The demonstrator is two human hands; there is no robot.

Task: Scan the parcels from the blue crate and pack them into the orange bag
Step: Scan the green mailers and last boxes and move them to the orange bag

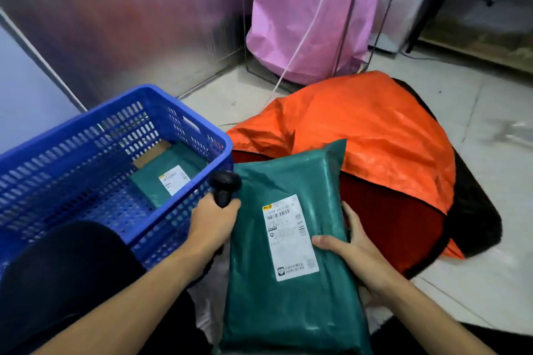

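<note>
Green parcel (pixel 274 311): R hand (pixel 354 253) grips right edge; L hand (pixel 213 222) at left edge holds scanner (pixel 225 184), maybe touching.

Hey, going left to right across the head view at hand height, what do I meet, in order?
blue crate → left hand gripping the black scanner → green parcel → right hand holding the parcel's edge → orange bag

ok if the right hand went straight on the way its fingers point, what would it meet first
Most likely the orange bag: the right hand, holding the green parcel by its edge, points forward at the bag's dark red opening. Depth is hard to judge.
</note>
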